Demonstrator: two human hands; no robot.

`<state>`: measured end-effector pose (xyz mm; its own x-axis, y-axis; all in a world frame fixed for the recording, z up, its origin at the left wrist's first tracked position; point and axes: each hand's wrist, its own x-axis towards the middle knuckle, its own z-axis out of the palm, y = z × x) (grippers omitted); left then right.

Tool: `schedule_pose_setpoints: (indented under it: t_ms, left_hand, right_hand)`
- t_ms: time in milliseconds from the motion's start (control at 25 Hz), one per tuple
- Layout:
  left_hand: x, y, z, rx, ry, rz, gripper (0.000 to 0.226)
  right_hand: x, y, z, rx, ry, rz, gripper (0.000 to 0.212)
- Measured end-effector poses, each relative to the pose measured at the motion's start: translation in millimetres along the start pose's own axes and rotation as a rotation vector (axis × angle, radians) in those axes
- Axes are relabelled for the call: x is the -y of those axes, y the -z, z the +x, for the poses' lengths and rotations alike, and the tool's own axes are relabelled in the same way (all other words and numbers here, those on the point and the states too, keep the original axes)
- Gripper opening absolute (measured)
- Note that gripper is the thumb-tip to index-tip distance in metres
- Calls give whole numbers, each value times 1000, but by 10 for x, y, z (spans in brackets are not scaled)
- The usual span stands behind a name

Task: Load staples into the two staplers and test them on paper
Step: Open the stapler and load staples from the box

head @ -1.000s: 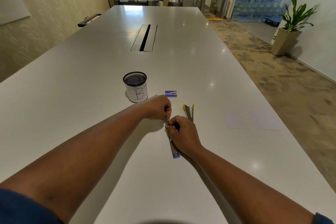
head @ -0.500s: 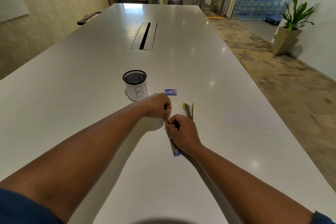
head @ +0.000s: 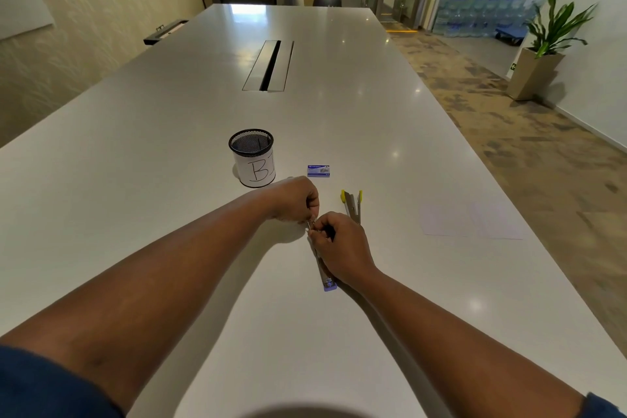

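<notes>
A blue stapler (head: 326,276) lies opened out flat on the white table (head: 169,153), its blue end pointing toward me. My right hand (head: 342,248) rests on it and pinches at its far end. My left hand (head: 298,198) meets it there, fingers closed on something small and metallic (head: 310,223), seemingly a strip of staples. A yellow stapler (head: 353,204) lies opened just right of my hands. A small blue staple box (head: 318,171) sits beyond them. A white sheet of paper (head: 471,220) lies flat to the right.
A black mesh cup (head: 252,156) with a white label marked "B" stands behind my left hand. A cable slot (head: 269,65) runs down the table's middle. The table's right edge borders a carpeted walkway with a potted plant (head: 543,44).
Both hands stay joined at the far end of the blue stapler. Only a slight shift of the view.
</notes>
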<state>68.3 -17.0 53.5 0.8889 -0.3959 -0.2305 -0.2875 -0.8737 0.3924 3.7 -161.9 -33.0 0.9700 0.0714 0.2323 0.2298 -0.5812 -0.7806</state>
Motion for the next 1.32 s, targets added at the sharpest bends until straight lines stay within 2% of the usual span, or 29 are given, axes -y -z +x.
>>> schedule_pose_setpoints:
  t_ms: [200,400,520,640,920,1040,1160,1320]
  left_hand:
    - [26,-47,20,-7,-15,-10,14]
    - [175,-211,5,-172,76,-260,27]
    - [257,-260,-2,-63,163,-371,47]
    - [257,-242,9,11,199,-413,52]
    - [212,-233,83,7,322,-536,35]
    - [223,-258,137,-51,384,-624,19]
    - [250,-301,170,-112,425,-689,13]
    - [299,-348,170,-147,441,-765,11]
  right_hand:
    - [9,7,-4,4,-17,2,9]
    - [23,13,-10,-5,-27,-4,10]
    - [37,4,-18,-11,-24,-13,9]
    - [43,1,-20,-12,-15,-17,8]
    - [50,2,-22,-18,-1,-25,10]
    - [47,5,-24,-14,-7,-22,9]
    - [59,-3,-44,-28,13,2,5]
    - [29,-21,-84,-46,102,5,27]
